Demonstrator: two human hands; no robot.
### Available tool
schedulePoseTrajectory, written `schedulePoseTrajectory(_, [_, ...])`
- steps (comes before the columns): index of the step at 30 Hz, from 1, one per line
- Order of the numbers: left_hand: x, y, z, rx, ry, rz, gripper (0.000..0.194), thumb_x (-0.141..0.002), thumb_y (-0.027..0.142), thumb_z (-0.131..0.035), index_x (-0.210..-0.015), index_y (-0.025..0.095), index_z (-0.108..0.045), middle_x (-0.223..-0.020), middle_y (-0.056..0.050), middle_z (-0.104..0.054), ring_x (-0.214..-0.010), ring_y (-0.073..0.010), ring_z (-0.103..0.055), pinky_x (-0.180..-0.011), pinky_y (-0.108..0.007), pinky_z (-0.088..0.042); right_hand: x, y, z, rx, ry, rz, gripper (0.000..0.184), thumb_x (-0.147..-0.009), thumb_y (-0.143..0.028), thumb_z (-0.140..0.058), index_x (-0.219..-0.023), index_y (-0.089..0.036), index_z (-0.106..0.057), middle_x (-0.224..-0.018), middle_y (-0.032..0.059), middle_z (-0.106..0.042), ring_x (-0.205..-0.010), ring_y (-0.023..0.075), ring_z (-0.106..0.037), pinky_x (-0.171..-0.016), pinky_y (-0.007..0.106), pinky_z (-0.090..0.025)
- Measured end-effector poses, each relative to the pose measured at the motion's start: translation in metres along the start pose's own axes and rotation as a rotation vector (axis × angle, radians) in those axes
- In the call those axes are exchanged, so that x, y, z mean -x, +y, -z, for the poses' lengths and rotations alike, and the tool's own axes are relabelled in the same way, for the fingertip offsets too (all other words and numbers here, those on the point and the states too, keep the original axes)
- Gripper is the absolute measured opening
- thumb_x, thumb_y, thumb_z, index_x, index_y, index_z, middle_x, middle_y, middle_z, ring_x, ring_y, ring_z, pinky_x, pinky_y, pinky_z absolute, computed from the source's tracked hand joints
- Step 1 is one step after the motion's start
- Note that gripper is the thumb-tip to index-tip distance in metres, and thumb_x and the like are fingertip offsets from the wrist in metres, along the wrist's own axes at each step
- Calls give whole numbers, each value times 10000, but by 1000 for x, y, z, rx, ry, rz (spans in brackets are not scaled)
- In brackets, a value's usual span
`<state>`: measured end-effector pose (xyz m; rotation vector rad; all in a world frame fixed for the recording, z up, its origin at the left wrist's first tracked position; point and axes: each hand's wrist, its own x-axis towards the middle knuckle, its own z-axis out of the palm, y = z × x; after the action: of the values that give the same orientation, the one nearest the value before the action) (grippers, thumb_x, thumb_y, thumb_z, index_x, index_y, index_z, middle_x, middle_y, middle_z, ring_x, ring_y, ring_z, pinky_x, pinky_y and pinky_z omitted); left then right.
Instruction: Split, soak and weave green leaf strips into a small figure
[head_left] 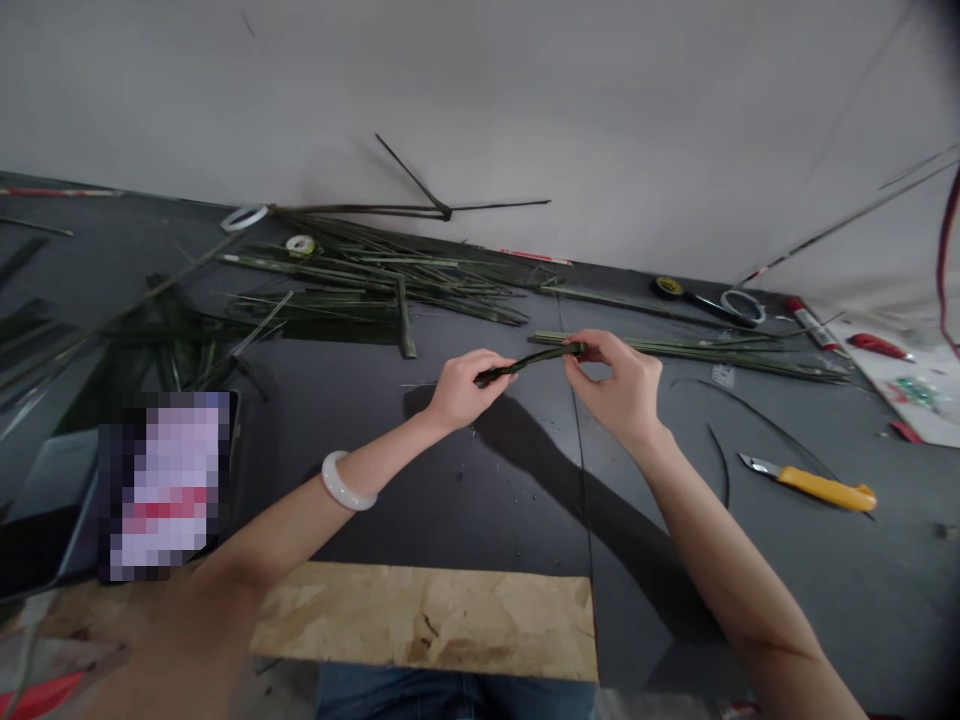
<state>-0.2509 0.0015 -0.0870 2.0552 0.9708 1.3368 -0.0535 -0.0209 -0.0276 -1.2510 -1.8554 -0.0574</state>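
A short dark green leaf strip (541, 356), which looks folded or woven, is stretched between my two hands above the dark table. My left hand (466, 388), with a white bangle on the wrist, pinches its left end. At the other end, the thumb and fingertips of my right hand (619, 385) close on the strip. Just behind the right hand lies a bundle of thin green strips (720, 355). A larger pile of leaf strips (390, 262) spreads behind the left hand. The fingers hide both ends of the strip in part.
A yellow-handled utility knife (825, 488) lies at the right with its blade showing. Rolls of tape (300, 246) rest near the wall. On the left, a tablet (234, 430) with a blurred screen lies by broad leaves. A wooden board (435, 615) runs along the front edge.
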Motion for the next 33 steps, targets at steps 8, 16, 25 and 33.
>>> schedulePoseTrajectory(8, [1,3,2,-12,21,17,116,-803,217,-642,-881,161,-706,-818,-61,-711,-624,-117,-621,-548,-224,-504,2,5,-5,-33,13,-48,154,-786,-205,-555,-884,-236,-669,-696,6,-702,-637,177,-689,-624,285,-573])
schedulePoseTrajectory(16, [0,3,1,-14,30,41,126,-814,235,-636,-888,154,-699,-815,-64,-706,-624,-119,-625,-550,-220,-496,8,-7,-10,-24,8,-11,196,-836,-228,-545,-983,-237,-675,-862,46,-737,-673,183,-697,-633,283,-570])
schedulePoseTrajectory(25, [-4,8,4,-33,134,21,112,-805,244,-647,-853,151,-685,-820,-70,-701,-679,-130,-645,-603,-227,-513,15,-18,-14,-75,-198,190,361,-874,-188,-497,-1216,-256,-589,-1128,99,-673,-1006,243,-648,-868,390,-541])
schedulePoseTrajectory(33, [-14,32,10,195,80,194,120,-773,262,-676,-834,162,-700,-811,-58,-704,-650,-130,-639,-542,-219,-498,14,-13,-15,-419,-79,-168,190,-881,-274,-543,-1067,-241,-551,-1017,76,-671,-897,183,-654,-754,319,-568])
